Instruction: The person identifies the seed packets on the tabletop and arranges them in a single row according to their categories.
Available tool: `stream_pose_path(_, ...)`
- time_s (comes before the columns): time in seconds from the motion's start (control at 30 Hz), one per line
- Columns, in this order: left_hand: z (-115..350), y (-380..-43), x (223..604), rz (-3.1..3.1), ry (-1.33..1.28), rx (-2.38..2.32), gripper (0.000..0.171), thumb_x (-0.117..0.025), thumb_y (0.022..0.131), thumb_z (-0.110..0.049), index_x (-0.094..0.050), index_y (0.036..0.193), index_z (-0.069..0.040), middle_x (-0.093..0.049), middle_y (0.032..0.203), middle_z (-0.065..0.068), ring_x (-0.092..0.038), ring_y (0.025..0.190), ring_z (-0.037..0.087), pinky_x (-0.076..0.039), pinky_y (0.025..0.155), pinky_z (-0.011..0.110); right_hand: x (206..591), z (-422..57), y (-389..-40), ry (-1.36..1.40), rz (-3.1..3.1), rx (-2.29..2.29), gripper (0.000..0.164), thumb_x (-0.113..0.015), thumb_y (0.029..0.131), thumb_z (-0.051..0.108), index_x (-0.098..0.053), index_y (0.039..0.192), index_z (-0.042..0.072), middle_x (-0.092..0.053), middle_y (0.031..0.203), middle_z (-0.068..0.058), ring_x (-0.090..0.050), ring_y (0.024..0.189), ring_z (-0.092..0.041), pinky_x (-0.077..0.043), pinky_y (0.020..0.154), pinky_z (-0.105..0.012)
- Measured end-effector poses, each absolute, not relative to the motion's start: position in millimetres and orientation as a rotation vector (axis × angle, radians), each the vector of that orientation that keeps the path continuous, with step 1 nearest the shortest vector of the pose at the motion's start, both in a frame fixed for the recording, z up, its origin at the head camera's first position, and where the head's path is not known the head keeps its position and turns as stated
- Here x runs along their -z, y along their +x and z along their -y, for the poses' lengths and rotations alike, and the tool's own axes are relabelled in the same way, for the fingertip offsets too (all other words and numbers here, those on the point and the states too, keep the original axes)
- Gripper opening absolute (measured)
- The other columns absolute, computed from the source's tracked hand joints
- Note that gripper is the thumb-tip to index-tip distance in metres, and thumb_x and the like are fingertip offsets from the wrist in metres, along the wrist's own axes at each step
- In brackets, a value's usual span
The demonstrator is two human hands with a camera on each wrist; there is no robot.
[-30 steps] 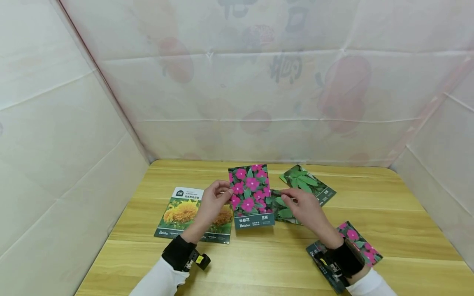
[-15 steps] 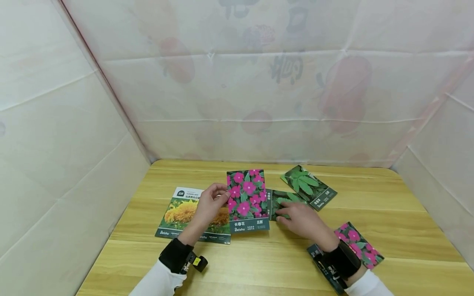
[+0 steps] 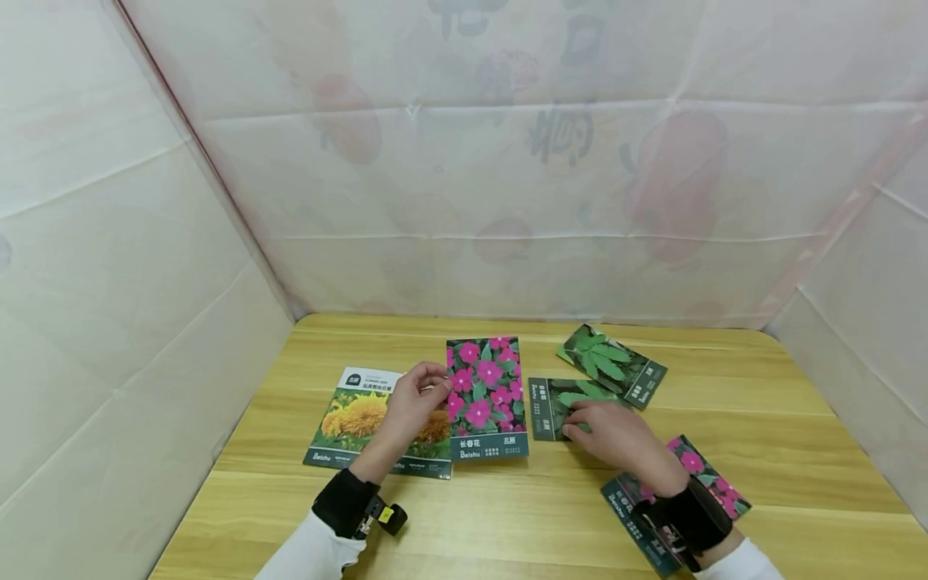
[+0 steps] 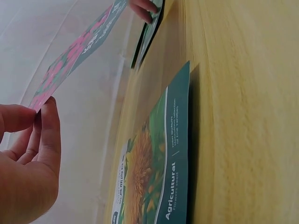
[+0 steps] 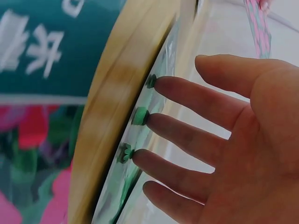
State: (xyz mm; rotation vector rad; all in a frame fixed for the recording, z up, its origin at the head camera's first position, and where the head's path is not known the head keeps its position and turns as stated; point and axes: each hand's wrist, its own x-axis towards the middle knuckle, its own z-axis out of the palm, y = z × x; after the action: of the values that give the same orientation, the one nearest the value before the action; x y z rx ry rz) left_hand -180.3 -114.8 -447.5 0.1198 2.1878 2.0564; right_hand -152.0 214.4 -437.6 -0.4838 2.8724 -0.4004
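My left hand [image 3: 413, 407] pinches a seed packet with pink flowers [image 3: 487, 403] by its left edge, between thumb and fingers. In the left wrist view this packet stands tilted, raised off the table. To its right lies a green-leaf seed packet [image 3: 545, 409], and my right hand [image 3: 612, 435] rests on it. The right wrist view shows straight, spread fingers whose fingertips [image 5: 161, 85] press on the packet's glossy face; the thumb is apart from it. A second green-leaf packet [image 3: 607, 358] lies behind, its near edge meeting or overlapped by the first; I cannot tell which.
Yellow-flower seed packets [image 3: 355, 419] lie at the left, partly under my left forearm. Another pink-flower packet [image 3: 631, 511] lies at the front right beneath my right wrist. The wooden table [image 3: 493, 524] is enclosed by pale fabric walls [image 3: 449, 193].
My right hand has gone from the raised pink packet's side to the green-leaf packet and slid it rightward. The rear leaf packet has shifted right too. The pink packet has come down slightly.
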Motion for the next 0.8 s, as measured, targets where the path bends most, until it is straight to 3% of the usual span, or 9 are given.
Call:
stream_pose_path(0.23, 115.9, -183.8, 449.3, -2.158, 0.123, -2.055, 0.022, -0.062, 0.104, -0.007, -0.062, 0.125, 0.000, -0.066, 0.103, 0.016, -0.069, 0.087, 0.025, -0.061, 0.087, 0.050, 433.1, -227.7, -152.4, -0.429, -2.847, 0.378, 0.023, -0.067, 0.102, 0.031, -0.082, 0.109, 0.015, -0.066, 0.136, -0.016, -0.064, 0.119, -0.042, -0.056, 0.096, -0.059)
stream_pose_path(0.43, 114.8, -185.6, 450.8, -2.142, 0.118, -2.055, 0.021, -0.062, 0.104, -0.005, -0.062, 0.123, 0.001, -0.066, 0.101, 0.014, -0.070, 0.085, 0.023, -0.061, 0.087, 0.052, 432.9, -234.6, -150.4, -0.396, -2.824, 0.417, 0.024, -0.066, 0.103, 0.030, -0.080, 0.115, 0.015, -0.064, 0.139, -0.016, -0.068, 0.110, -0.036, -0.056, 0.091, -0.051)
stream_pose_path(0.63, 113.0, -183.0, 453.6, -2.170, 0.179, -2.012, 0.022, -0.062, 0.104, -0.007, -0.062, 0.125, 0.000, -0.066, 0.103, 0.016, -0.069, 0.087, 0.024, -0.059, 0.090, 0.054, 435.3, -232.9, -150.2, -0.392, -2.878, 0.458, 0.025, -0.068, 0.102, 0.029, -0.076, 0.120, 0.013, -0.074, 0.117, -0.007, -0.065, 0.077, -0.016, -0.051, 0.068, -0.037)
stream_pose_path(0.8, 113.2, -180.8, 455.4, -2.174, 0.212, -1.993, 0.023, -0.062, 0.105, -0.010, -0.061, 0.127, -0.002, -0.066, 0.106, 0.019, -0.069, 0.090, 0.026, -0.060, 0.091, 0.052, 437.1, -228.4, -153.2, -0.378, -2.949, 0.489, 0.029, -0.069, 0.101, 0.028, -0.076, 0.123, 0.010, -0.076, 0.113, -0.007, -0.064, 0.076, -0.012, -0.050, 0.061, -0.032)
